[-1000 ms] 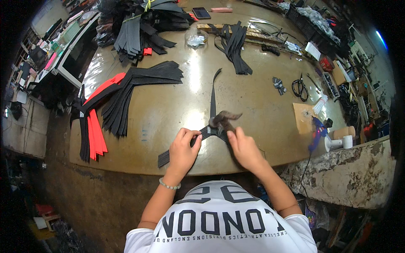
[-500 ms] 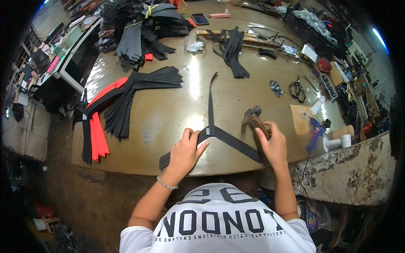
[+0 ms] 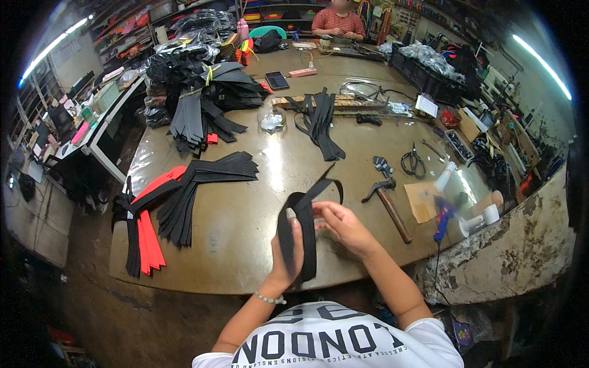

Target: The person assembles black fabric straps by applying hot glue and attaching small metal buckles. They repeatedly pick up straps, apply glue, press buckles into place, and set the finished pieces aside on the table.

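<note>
A folded black webbing strap is lifted off the table near its front edge, one narrow end pointing up and away. Its left side is gripped in my left hand, thumb pressed on the near face. At the strap's right edge, my right hand has bent fingers closed against it; some fingertips are hidden behind the band. To the right of that hand a hammer with a wooden handle lies on the table, held by neither hand.
Black and red straps lie fanned out at left, below a tall pile of black straps. More black straps, scissors and a blue glue gun lie on the table. Another person sits at the far end.
My right hand has let go of the hammer, now lying on the table, and moved left to the strap. My left hand has raised the strap off the table. The view has tilted up.
</note>
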Demonstrator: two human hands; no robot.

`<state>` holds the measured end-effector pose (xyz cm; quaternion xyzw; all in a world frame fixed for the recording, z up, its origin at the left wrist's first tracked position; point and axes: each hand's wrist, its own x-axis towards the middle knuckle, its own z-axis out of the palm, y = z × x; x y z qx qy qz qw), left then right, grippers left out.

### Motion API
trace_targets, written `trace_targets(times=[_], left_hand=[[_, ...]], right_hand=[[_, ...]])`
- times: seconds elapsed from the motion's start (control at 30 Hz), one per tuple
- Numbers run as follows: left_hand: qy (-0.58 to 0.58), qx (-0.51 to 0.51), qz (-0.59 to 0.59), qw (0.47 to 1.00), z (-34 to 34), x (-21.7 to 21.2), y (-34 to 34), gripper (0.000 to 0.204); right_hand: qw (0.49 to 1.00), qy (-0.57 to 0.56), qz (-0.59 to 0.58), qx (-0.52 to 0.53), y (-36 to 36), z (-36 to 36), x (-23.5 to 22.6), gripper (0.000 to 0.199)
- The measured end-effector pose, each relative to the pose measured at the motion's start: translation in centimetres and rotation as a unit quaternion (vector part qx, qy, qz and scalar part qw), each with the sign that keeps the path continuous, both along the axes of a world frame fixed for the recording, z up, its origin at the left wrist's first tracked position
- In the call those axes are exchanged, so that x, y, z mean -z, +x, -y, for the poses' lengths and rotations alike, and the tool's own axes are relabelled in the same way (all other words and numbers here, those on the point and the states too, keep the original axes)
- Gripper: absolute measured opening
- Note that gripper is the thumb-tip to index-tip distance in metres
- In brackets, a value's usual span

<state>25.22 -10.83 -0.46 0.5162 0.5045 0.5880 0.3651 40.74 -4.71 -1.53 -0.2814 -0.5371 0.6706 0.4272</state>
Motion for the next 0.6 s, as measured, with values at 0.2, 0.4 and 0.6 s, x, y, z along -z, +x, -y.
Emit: trace_targets(times=[0.2, 0.4, 0.6], left_hand=[[0.184, -0.001, -0.26, 0.948, 2.6, -2.1, -2.2, 0.01], [0.1, 0.037, -0.378, 0.92, 0.9, -3.7, -5.0, 0.014], [0.0, 0.107, -0.244, 0.964, 1.2, -1.1, -3.5, 0.013]], right_hand=[[0.968, -0.011, 0.248, 0.019, -1.5, -0.6, -1.4, 0.023], [0.984, -0.015, 0.154, -0.09, 0.5, 1.0, -0.1, 0.022], [0.982, -0.039, 0.083, -0.164, 0.8, -0.4, -1.9, 0.056]])
